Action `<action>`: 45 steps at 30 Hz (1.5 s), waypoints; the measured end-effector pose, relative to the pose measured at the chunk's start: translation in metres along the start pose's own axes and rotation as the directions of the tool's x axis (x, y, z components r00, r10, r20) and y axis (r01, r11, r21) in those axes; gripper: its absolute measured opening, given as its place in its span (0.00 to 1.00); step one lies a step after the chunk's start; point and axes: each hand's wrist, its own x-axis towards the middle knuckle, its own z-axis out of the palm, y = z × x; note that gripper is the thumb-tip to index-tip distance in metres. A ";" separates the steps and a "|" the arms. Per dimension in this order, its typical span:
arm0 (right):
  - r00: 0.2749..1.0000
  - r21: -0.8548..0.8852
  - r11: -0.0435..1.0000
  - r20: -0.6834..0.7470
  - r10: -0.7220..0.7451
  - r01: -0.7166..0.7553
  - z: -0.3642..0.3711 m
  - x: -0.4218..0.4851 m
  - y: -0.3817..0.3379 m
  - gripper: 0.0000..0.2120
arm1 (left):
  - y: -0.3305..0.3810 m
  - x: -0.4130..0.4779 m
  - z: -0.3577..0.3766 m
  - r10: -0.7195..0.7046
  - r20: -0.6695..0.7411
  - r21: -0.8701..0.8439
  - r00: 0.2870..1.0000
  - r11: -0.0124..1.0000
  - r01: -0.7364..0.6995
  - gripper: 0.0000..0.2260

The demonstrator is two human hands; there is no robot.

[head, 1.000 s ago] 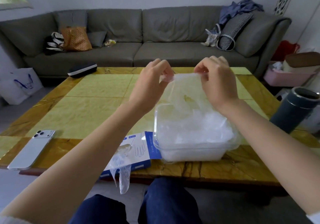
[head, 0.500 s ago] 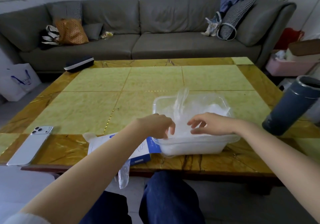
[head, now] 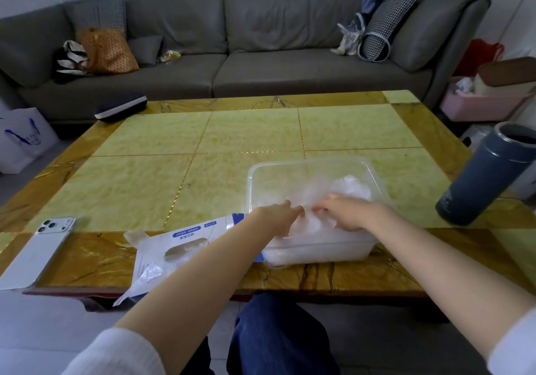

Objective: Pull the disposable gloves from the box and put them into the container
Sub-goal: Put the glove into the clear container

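Pressing gloves in the container, left hand and right hand lie flat-fingered.

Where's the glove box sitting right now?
In the head view, the glove box lies flat at the near edge of the table, left of centre, between the phone and the clear container.

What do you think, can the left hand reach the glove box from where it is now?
Probably yes. The glove box lies flat beside the container, right under the left forearm, with nothing else over it. The left hand only has to pull back out of the container.
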 end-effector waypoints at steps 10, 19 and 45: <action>0.991 -0.213 0.970 0.033 0.126 -0.116 -0.030 -0.015 -0.039 0.18 | 0.000 -0.022 -0.020 0.075 -0.065 -0.046 0.995 0.996 -0.078 0.22; 0.682 0.021 0.899 -0.658 -0.317 0.438 -0.022 -0.029 -0.141 0.15 | -0.102 -0.121 0.002 -0.264 -0.626 -0.303 0.734 0.949 0.083 0.10; 0.726 0.417 0.781 -0.685 -0.065 0.464 -0.043 -0.012 -0.173 0.07 | -0.160 -0.160 0.079 -0.319 -0.217 -0.734 0.923 0.676 0.061 0.23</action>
